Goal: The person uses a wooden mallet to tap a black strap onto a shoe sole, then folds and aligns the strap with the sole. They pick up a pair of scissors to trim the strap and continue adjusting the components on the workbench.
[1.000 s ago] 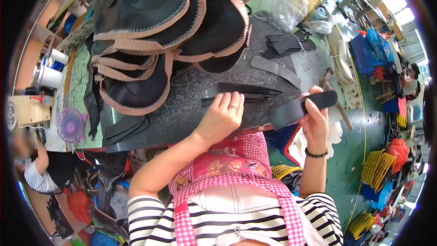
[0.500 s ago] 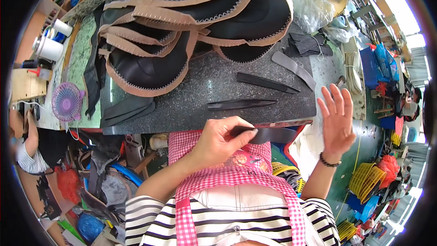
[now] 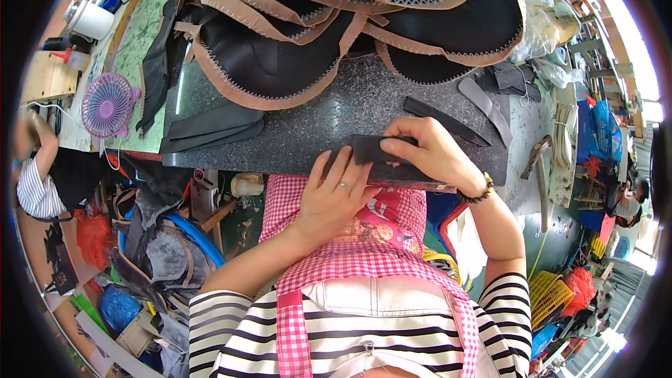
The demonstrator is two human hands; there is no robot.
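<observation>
A short black leather-like strip point(image 3: 367, 147) lies along the near edge of a dark speckled slab point(image 3: 294, 140). My left hand point(image 3: 329, 199) wears a ring and stretches its fingers flat, the tips touching the strip's left end. Thumb and bent fingers of my right hand point(image 3: 430, 150) close on the strip farther right and cover part of it. Beyond that hand lie a tapered black strip point(image 3: 448, 120) and a grey strip point(image 3: 486, 110). Large black moulded pieces point(image 3: 269, 63) with tan, zigzag-stitched edging are heaped at the far side of the slab.
Folded black pieces point(image 3: 213, 129) lie at the slab's left. A purple fan point(image 3: 110, 103) stands on the green surface beyond them. A hammer point(image 3: 537, 157) rests to the right, near bundled cords point(image 3: 563, 133). At far left, another person point(image 3: 42, 182) sits close by.
The strip has gone from my left hand's pinch above the apron to the slab edge. My right hand, raised and spread before, has come left and gripped it. The left fingers have straightened.
</observation>
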